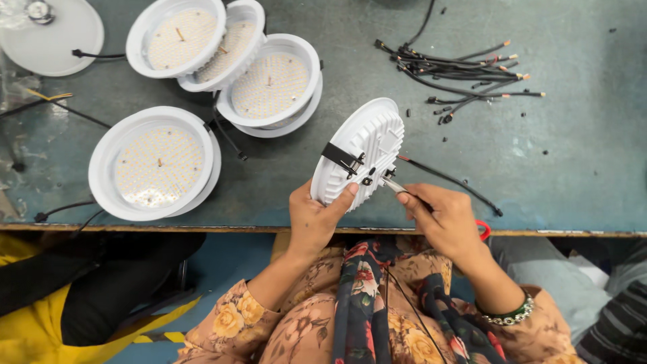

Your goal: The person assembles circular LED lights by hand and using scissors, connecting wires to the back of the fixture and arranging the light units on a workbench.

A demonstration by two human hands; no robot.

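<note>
At the bench's (573,155) near edge, the left hand (311,219) grips a white round lamp housing (360,152) tilted on edge, while the right hand (445,219) pinches a screwdriver (393,185) against its back; finished lamps (158,165) lie toward the left edge.

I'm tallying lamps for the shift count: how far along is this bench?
Done, apparently: four round LED lamps lie face-up at the left. In hand: the left hand holds a white lamp housing back-up while the right hand sets a tool to it. Left: a pile of loose black wires.
</note>
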